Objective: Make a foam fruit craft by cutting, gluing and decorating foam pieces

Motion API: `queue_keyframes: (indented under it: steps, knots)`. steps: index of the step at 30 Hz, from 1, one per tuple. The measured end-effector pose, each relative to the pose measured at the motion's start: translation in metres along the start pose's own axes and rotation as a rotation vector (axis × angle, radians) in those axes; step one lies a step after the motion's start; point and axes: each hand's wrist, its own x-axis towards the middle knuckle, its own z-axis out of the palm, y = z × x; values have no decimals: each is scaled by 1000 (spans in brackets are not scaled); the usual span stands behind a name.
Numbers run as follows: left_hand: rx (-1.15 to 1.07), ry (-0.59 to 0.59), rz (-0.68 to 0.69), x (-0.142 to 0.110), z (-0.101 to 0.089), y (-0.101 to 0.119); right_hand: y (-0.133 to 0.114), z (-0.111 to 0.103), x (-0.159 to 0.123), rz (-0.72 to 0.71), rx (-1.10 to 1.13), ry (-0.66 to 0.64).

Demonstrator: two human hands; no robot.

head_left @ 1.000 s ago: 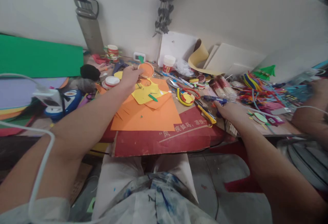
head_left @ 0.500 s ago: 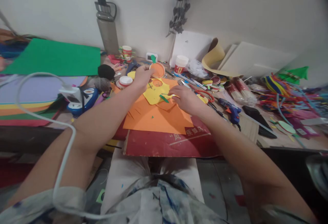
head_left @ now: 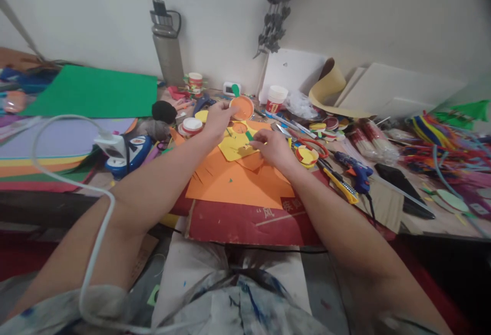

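My left hand (head_left: 219, 120) pinches the edge of a round orange paper disc (head_left: 243, 108) with a pale rim, held above the sheets. A green paper leaf (head_left: 235, 90) sticks up from the disc's top. In the fingertips of my right hand (head_left: 271, 146) is a small green paper strip (head_left: 249, 135), close to the disc but apart from it. Beneath both hands lie a cut yellow paper sheet (head_left: 233, 148) and a larger orange paper sheet (head_left: 230, 186). They rest on a red board (head_left: 230, 222) at the desk's front edge.
Right of my hands lie a yellow cutter knife (head_left: 345, 186), red-handled scissors (head_left: 316, 146) and a blue glue gun (head_left: 358, 171). A paper cup (head_left: 276, 101) stands behind. Coloured sheets (head_left: 76, 135), a bottle (head_left: 168, 53) and a white cable (head_left: 102, 232) are on the left.
My right hand has brought the green strip a little up toward the disc and tilted it steeper. My left hand keeps hold of the disc. The whole view has shifted slightly.
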Motion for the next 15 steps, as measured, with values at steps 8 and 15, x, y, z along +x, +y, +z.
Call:
queue_keyframes:
  steps: [8,15]
  knots:
    - [-37,-73,11,-17,12,3,10,-5,12,-21,584,161]
    - [-35,-106,-10,-30,21,4,14,0,15,-5,583,183]
